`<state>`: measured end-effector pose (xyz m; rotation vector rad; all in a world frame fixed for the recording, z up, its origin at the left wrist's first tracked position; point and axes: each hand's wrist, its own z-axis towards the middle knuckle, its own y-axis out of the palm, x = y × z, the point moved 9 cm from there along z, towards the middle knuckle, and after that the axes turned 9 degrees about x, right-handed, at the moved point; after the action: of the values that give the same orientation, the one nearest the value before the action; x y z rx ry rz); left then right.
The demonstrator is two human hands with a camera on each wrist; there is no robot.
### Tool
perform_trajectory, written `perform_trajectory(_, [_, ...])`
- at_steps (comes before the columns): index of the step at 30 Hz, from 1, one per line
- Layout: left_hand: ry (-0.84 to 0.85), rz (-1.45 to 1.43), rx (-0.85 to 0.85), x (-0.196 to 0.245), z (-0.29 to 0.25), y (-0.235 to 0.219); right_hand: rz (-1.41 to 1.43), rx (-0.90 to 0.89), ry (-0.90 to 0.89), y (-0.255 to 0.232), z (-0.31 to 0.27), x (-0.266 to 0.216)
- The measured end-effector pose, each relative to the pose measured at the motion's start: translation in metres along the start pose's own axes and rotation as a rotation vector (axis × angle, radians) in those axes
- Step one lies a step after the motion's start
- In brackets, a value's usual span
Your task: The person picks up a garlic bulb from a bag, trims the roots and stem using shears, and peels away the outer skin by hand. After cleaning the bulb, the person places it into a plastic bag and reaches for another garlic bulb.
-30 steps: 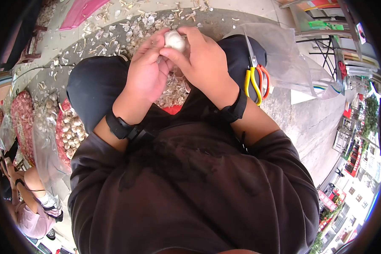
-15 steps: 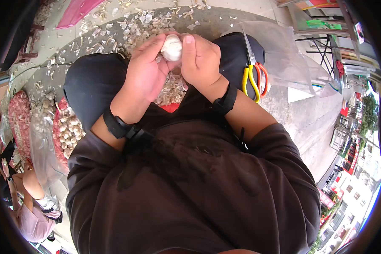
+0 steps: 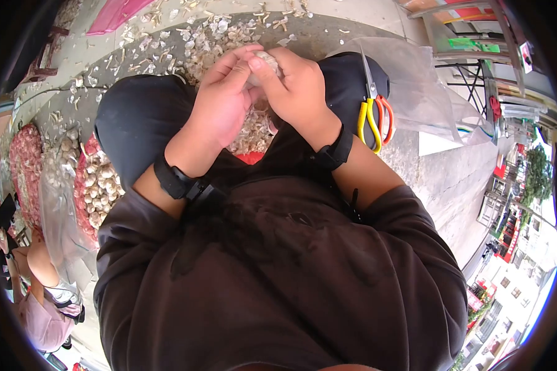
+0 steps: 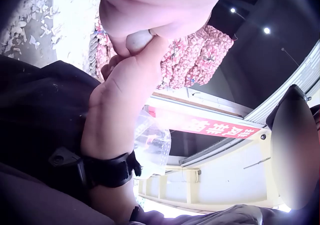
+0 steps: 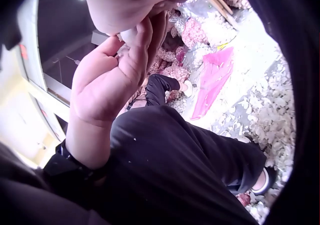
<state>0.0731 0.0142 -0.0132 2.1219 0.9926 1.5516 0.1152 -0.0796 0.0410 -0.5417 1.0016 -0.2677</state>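
Between my two hands is a whitish garlic bulb (image 3: 266, 60), held over the gap between my knees. My left hand (image 3: 220, 108) grips it from the left with curled fingers. From the right, my right hand (image 3: 300, 89) holds it too, its thumb laid across the bulb's near side. Fingers cover much of the bulb; in the left wrist view a smooth pale patch of the garlic (image 4: 139, 41) shows between the hands, and in the right wrist view only a small bit of it shows. Scissors (image 3: 371, 105) with one yellow and one orange handle lie on my right thigh, blades pointing away.
Garlic skins (image 3: 220, 37) and stem bits litter the ground ahead and between my legs. Mesh sacks of garlic bulbs (image 3: 99, 188) stand at left, near another seated person (image 3: 46, 321). Clear plastic sheeting (image 3: 408, 80) lies right of my knee; a pink sheet (image 3: 114, 15) lies ahead.
The bulb has been turned in my hands and is more covered now. My right thumb, upright beside the bulb half a second ago, has come back across it. The scissors stay on the thigh.
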Motion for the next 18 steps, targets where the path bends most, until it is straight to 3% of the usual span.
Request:
perform_trajectory(2, [0.026,0.025,-0.002,0.000,0.000,-0.001,0.145,0.071,-0.054,0.000,0.000,0.004])
perform_trajectory(8, [0.049,0.044,0.001,0.003,0.008,-0.007,0.641,-0.074,0.617,0.031,-0.018,0.064])
perform_trajectory(11, [0.054,-0.029,0.027,0.005,0.013,-0.011,0.234,0.075,-0.031,0.001,-0.001,0.011])
perform_trajectory(13, [0.043,-0.102,0.098,0.008,0.014,-0.012,0.237,0.104,-0.100,0.003,-0.003,0.003])
perform_trajectory(16, [-0.017,0.018,0.240,-0.002,0.011,-0.020,0.129,0.032,-0.147,0.007,-0.006,0.003])
perform_trajectory(18, [-0.085,0.041,0.173,-0.009,0.011,-0.020,0.065,-0.043,-0.120,0.009,-0.005,0.003])
